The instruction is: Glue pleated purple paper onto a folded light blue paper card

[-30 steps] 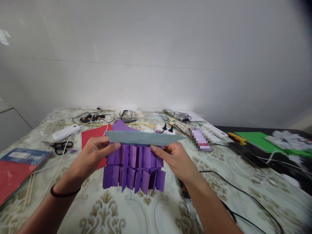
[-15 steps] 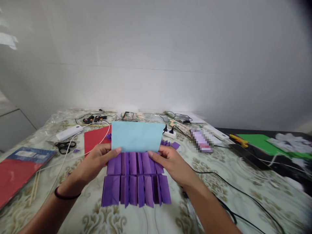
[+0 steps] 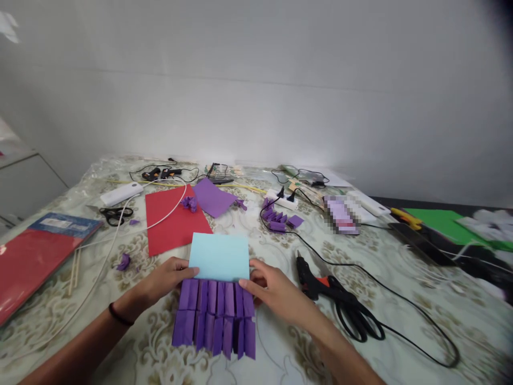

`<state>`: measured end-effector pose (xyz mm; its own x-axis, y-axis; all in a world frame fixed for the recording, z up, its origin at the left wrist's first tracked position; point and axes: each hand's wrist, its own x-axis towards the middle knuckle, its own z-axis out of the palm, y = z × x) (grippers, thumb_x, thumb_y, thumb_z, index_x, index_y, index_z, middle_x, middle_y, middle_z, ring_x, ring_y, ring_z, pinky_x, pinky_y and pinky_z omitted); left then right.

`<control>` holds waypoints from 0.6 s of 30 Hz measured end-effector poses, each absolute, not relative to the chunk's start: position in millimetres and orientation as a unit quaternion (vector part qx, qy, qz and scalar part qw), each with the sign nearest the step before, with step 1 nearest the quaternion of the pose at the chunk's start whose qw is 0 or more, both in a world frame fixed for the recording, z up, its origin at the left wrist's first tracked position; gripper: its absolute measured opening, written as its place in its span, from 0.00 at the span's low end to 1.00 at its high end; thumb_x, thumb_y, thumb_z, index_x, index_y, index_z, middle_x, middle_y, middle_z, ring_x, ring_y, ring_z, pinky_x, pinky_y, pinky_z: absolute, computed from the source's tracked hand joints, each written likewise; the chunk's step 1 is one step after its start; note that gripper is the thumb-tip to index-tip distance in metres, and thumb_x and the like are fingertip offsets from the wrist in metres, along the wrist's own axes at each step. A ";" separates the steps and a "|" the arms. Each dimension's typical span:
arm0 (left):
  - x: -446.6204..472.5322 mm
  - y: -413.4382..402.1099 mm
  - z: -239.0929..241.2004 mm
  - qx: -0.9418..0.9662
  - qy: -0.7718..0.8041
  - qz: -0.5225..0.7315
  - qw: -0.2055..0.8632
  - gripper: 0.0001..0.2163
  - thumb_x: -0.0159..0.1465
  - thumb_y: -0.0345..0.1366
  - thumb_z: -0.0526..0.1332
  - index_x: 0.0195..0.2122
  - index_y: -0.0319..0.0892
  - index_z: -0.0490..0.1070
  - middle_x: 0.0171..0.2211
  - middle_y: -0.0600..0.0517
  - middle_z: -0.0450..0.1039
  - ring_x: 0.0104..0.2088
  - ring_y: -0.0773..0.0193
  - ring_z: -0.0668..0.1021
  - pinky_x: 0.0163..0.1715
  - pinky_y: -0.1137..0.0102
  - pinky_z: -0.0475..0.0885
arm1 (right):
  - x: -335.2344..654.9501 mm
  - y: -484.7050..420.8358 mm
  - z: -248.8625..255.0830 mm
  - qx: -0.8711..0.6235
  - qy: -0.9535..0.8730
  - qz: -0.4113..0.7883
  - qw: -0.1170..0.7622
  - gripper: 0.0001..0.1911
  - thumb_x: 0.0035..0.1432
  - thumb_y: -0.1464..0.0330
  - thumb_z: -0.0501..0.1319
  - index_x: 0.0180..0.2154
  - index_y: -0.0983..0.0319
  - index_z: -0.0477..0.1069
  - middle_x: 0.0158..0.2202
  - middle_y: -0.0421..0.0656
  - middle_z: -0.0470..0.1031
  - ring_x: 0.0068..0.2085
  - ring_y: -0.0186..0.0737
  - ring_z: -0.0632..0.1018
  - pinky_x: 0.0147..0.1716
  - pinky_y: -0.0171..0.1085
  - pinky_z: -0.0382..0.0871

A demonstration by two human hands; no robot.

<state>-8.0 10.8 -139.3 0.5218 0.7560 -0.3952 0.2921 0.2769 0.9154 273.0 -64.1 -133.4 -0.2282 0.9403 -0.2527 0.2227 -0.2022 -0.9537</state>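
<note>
A light blue sheet of card (image 3: 219, 255) has two rows of folded purple paper strips (image 3: 216, 326) across its near part. My left hand (image 3: 170, 278) grips the card's left edge, thumb on top and fingers underneath. At the right edge, my right hand (image 3: 272, 286) pinches it the same way. The card lies low over the tablecloth; whether it touches the cloth I cannot tell. A black glue gun (image 3: 310, 278) and black-handled scissors (image 3: 358, 318) lie to the right of my right hand.
Beyond the card lie a red sheet (image 3: 170, 222), a purple sheet (image 3: 214, 198) and crumpled purple paper (image 3: 189, 203). Folded purple pieces (image 3: 276, 219) sit by a white power strip (image 3: 282, 199). A second pair of scissors (image 3: 115, 215) lies left. Cables cross the table.
The card has come down and nearer, now tilted back with less height showing. Both hands moved down with it, still holding its edges. The glue gun and nearby scissors are now visible.
</note>
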 end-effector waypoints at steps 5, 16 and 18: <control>-5.9 16.2 -135.2 0.576 0.445 0.202 0.656 0.21 0.63 0.56 0.67 0.29 0.41 0.73 0.24 0.56 0.70 0.24 0.67 0.68 0.27 0.71 0.64 | 265.8 -65.1 -135.8 -0.454 -0.488 0.669 0.328 0.30 0.57 0.45 0.71 0.43 0.66 0.76 0.31 0.41 0.79 0.29 0.39 0.81 0.28 0.38 0.80; -21.1 10.1 -110.4 0.813 0.456 0.226 0.283 0.22 0.73 0.52 0.57 0.61 0.46 0.74 0.59 0.43 0.79 0.59 0.46 0.79 0.62 0.51 0.71 | 210.9 -135.9 -186.5 -0.495 -0.293 0.750 0.327 0.49 0.52 0.27 0.58 0.41 0.68 0.83 0.40 0.56 0.86 0.42 0.53 0.87 0.49 0.48 0.80; -16.6 -11.1 -128.4 0.879 0.390 0.192 0.197 0.23 0.73 0.49 0.58 0.66 0.46 0.71 0.67 0.43 0.73 0.66 0.44 0.74 0.67 0.47 0.67 | 221.7 -144.8 -179.9 -0.524 -0.373 0.731 0.230 0.51 0.58 0.27 0.50 0.41 0.67 0.84 0.36 0.55 0.86 0.39 0.50 0.86 0.45 0.44 0.79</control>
<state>-16.6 -11.1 -128.4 0.6231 0.7602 0.1839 0.6095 -0.6193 0.4949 221.7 -144.8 -179.9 -0.3463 0.7259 -0.5942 0.0542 -0.6169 -0.7852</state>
